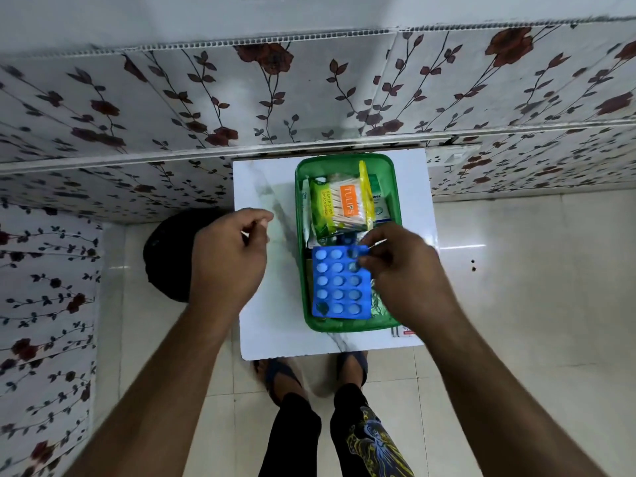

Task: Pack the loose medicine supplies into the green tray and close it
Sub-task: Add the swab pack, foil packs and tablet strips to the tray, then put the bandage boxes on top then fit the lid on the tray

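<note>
The green tray (394,187) stands on a small white table (265,304). Inside it, at the far end, lies a cotton swab packet (339,208) over other packets, and a blue blister pack (339,284) fills the near end. My right hand (406,270) is over the tray's right side, its fingertips pinched at the blister pack's far right corner, where a thin pale sliver shows. My left hand (227,256) hovers over the table left of the tray with its fingers curled. A small white bit shows between its thumb and fingers, and I cannot tell what it is.
The table stands against a floral-patterned wall (309,98). A dark round object (168,256) sits on the tiled floor to its left. A printed paper corner (402,332) sticks out under the tray's near right corner. My feet (309,373) are at the table's front edge.
</note>
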